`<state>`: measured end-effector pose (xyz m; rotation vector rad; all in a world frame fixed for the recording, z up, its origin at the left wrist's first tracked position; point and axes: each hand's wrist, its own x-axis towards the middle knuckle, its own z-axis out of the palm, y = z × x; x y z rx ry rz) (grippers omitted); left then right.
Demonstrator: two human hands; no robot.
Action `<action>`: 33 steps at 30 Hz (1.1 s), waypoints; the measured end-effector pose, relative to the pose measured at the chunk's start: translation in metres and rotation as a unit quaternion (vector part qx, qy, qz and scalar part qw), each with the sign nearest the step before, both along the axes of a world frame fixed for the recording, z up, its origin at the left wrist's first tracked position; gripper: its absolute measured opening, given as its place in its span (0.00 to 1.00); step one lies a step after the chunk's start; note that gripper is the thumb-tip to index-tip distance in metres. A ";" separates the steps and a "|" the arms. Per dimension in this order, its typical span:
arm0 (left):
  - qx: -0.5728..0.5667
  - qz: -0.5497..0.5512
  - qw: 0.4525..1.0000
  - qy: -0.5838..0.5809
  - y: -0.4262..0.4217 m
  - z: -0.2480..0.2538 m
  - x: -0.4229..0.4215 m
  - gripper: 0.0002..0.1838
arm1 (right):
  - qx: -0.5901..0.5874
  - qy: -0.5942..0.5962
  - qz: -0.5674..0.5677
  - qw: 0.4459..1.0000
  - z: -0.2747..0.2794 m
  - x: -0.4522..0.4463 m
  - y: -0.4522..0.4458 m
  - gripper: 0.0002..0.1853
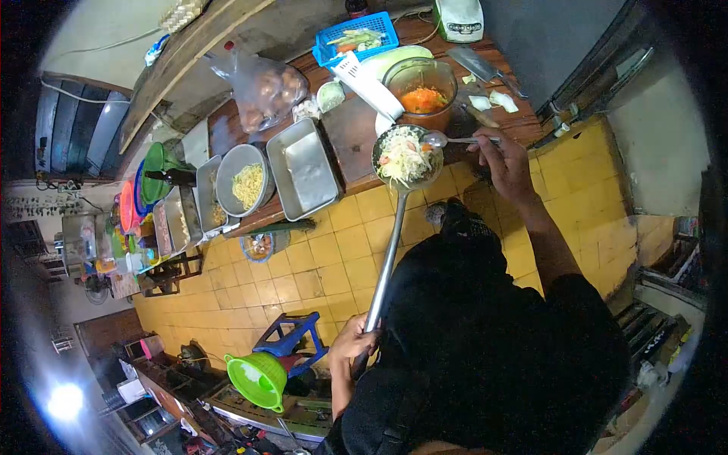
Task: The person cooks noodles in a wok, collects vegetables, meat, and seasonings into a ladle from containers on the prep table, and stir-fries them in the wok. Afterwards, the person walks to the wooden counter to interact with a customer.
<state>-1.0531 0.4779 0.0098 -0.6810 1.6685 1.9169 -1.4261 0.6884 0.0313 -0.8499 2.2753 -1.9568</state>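
Observation:
My left hand [352, 341] is wrapped round the handle of a long metal ladle [392, 246]. The ladle's bowl is heaped with shredded cabbage [406, 155] and bits of orange and pink food. My right hand [504, 165] grips a metal spoon [437, 139], its tip at the right edge of the heap. Just behind the ladle stands a clear pitcher [419, 76] with orange shredded food in it. A white slotted grater [369, 87] leans beside the pitcher.
Along the wooden table [356, 148] are a metal tray [303, 171], a bowl of yellow noodles [244, 180], a bag of eggs [269, 91], a blue basket [356, 42] and a cleaver [483, 68]. A blue stool [292, 337] and a green colander [258, 379] stand below.

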 end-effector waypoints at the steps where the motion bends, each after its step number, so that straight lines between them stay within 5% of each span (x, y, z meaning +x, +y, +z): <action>1: 0.005 -0.003 1.000 -0.003 0.001 0.005 -0.003 0.06 | 0.012 -0.015 -0.018 1.000 -0.001 0.000 -0.001 0.14; 5: 0.029 0.012 0.999 0.016 0.002 0.007 -0.004 0.06 | -0.081 -0.088 -0.030 0.992 0.007 0.004 -0.003 0.14; 11: 0.018 0.014 1.000 0.009 0.001 0.008 -0.005 0.05 | 0.042 -0.053 -0.012 0.998 0.014 0.001 -0.003 0.12; 14: 0.033 0.027 0.999 0.028 0.001 0.001 0.001 0.05 | -0.075 -0.142 -0.034 0.986 0.016 0.004 -0.006 0.12; 24: 0.035 0.025 0.998 0.045 -0.001 -0.004 0.008 0.07 | -0.024 -0.044 -0.010 0.999 0.011 0.007 -0.018 0.10; 27: 0.064 0.052 0.997 0.003 0.000 -0.001 0.011 0.08 | -0.148 -0.117 -0.042 0.981 0.023 0.012 -0.021 0.10; 33: 0.104 0.090 0.990 0.033 0.005 -0.005 0.028 0.07 | -0.212 0.043 -0.139 0.966 0.021 -0.021 -0.019 0.12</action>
